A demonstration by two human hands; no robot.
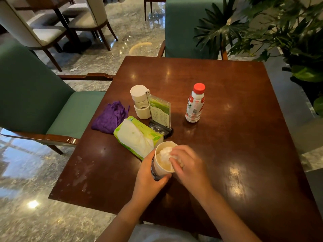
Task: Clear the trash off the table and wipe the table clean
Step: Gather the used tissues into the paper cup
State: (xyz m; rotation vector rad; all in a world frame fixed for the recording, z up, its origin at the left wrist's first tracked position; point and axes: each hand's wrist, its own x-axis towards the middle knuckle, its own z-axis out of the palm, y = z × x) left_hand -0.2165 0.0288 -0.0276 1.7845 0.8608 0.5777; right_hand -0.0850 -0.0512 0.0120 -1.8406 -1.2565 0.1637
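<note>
**Stuffing a tissue into a paper cup, lower middle of the frame**

So the left hand (148, 173) is wrapped around a white paper cup (161, 165), fingers curled round its side with the thumb at the near edge, and the cup is tipped toward the camera so you can see inside. The right hand (188, 165) sits right at the cup's mouth, fingers pinched narrow on a crumpled white tissue (165, 152) that is partly inside the cup. All of that is just above the dark wooden table (236, 137), near its front edge.

Just behind the cup, touching or nearly so, lies a green tissue pack (136, 135) with a white sheet hanging out the top. Left of that, at the table's left edge, is a bunched-up purple cloth (110, 117). In the middle of the frame there's a white tumbler (140, 102) standing upright, with a clear menu stand (160, 114) just beside it on the right. Further right, well apart from the rest, is a red-capped bottle (194, 103), also upright.

Lower left part of the tabletop has pale smudgy stains (82, 172). Green chairs (35, 95) sit at the left and far sides, and a leafy plant (279, 28) fills the upper right.
</note>
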